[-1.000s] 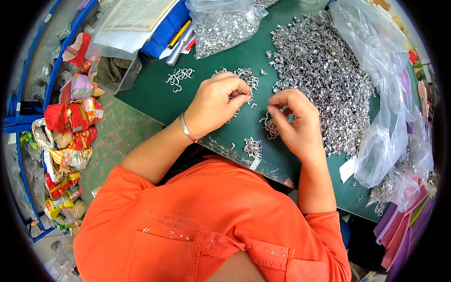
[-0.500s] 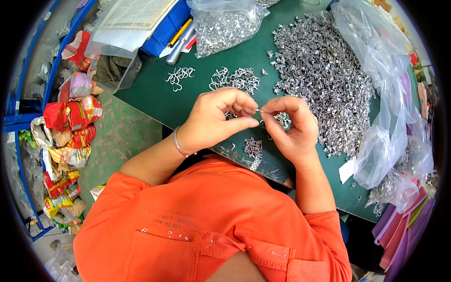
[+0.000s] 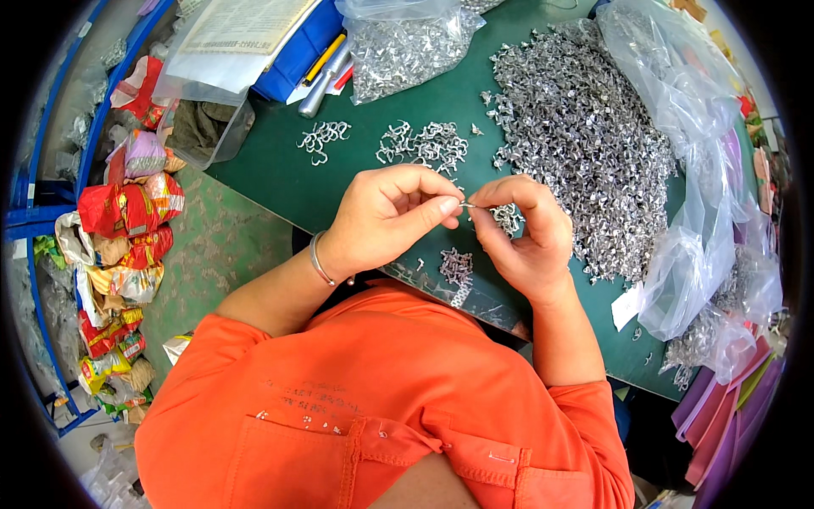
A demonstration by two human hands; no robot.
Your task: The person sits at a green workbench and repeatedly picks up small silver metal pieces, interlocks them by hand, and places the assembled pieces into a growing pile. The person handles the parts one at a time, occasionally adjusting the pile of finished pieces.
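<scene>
Over the near part of the green table, my left hand and my right hand meet fingertip to fingertip. Both are closed in a pinch on one small, thin metal piece; its exact shape is mostly hidden by the fingers. Partly behind my right hand lies a little pile of silvery curved pieces. Beyond my hands are a larger pile of curved metal hooks and a smaller group of hooks. Nearer my body sits a cluster of small metal parts by the table edge.
A big heap of small shiny metal parts covers the table's right side, edged by a plastic sheet. At the back stand a filled plastic bag and a blue bin. Snack-like packets hang at the left.
My left thumb has risen and now presses against the forefinger at the metal piece. My right hand has hardly moved, and the piles look the same.
</scene>
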